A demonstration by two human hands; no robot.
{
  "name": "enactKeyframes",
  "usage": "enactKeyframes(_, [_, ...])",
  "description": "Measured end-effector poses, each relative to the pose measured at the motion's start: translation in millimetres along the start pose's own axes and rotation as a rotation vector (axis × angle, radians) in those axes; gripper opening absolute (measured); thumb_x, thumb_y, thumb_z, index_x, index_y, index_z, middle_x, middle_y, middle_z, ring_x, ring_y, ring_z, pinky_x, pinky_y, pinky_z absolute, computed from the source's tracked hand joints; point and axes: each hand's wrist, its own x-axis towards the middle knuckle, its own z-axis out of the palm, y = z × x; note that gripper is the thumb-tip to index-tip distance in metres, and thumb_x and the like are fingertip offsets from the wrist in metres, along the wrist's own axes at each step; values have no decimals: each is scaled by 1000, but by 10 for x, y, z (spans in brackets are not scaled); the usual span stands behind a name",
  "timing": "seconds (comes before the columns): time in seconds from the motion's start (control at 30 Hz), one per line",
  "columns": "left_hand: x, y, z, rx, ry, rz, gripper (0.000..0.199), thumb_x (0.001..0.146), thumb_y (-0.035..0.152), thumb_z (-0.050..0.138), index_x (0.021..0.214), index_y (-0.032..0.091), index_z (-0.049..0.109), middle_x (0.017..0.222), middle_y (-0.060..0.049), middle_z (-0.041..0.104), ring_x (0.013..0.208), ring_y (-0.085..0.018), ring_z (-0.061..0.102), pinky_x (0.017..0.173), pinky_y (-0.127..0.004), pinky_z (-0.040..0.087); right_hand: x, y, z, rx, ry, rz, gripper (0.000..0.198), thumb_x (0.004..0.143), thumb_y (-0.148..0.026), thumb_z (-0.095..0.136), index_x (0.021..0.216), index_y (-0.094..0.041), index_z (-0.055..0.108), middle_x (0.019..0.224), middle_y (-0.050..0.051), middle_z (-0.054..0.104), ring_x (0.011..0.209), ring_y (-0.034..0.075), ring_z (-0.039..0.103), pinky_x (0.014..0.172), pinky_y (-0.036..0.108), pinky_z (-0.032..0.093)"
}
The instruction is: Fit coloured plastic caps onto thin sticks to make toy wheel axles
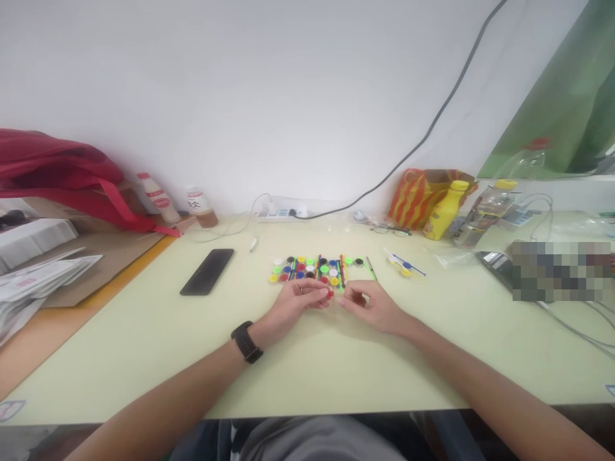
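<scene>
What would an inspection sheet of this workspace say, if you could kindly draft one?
Surface: pale tabletop, printed mark at its near left corner.
Job's things: coloured discs, thin sticks among them; small red piece.
Clutter: black phone left, striped bag and yellow bottle right.
Grip: left hand holds the small red piece; right hand beside it, hold unclear.
Cables: dark cable runs down to the power strip.
Surroundings: white wall behind; green sheet upper right.
</scene>
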Motion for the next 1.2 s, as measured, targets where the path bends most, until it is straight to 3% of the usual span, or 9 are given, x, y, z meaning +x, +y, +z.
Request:
enactKeyframes(0.17, [-6, 18, 23, 9, -5, 11, 29, 76, 33, 90, 96, 15, 79, 97, -7, 78, 81, -16, 72, 82, -30, 57, -7, -54, 60, 80, 25, -8, 15, 95, -33, 66, 90, -21, 59, 82, 0, 61, 68, 13, 54, 63, 28, 45])
enactKeyframes(0.33, [-20, 28, 35, 33, -28, 24, 32, 78, 34, 89, 101, 15, 79, 95, -8, 77, 84, -18, 73, 86, -33, 57, -9, -73, 69, 96, -12, -31, 9, 98, -31, 61, 100, -22, 62, 87, 2, 67, 72, 15, 59, 67, 30, 50])
enactKeyframes(0.67, [-18, 36, 22, 33, -26, 41, 30, 79, 34, 88, 100, 15, 78, 96, -9, 77, 86, -20, 72, 88, -35, 56, -16, -33, 45, 7, 116, -92, 38, 99, -32, 60, 137, -27, 56, 97, 4, 64, 76, 16, 59, 69, 32, 53])
enactKeyframes(0.9, [-17, 15, 13, 41, -41, 49, 29, 81, 34, 86, 102, 16, 77, 100, -9, 78, 89, -19, 72, 88, -33, 55, -3, -46, 80, -66, 54, -202, 30, 101, -30, 58, 129, -27, 67, 98, 6, 64, 77, 17, 54, 75, 35, 51])
enactKeyframes(1.1, [-24, 0, 17, 92, -49, 103, 31, 84, 36, 84, 105, 16, 77, 98, -9, 77, 88, -19, 72, 86, -34, 56, -28, -31, 34, -115, 112, -194, 42, 100, -32, 59, 142, -30, 55, 98, 5, 62, 80, 19, 54, 76, 37, 51])
enactKeyframes(1.2, [-28, 6, 28, 111, -49, 137, 32, 84, 37, 84, 106, 16, 76, 98, -9, 77, 86, -20, 72, 85, -34, 56, -43, -21, 0, -150, 134, -166, 56, 100, -31, 58, 154, -33, 41, 99, 4, 60, 78, 18, 53, 77, 36, 51])
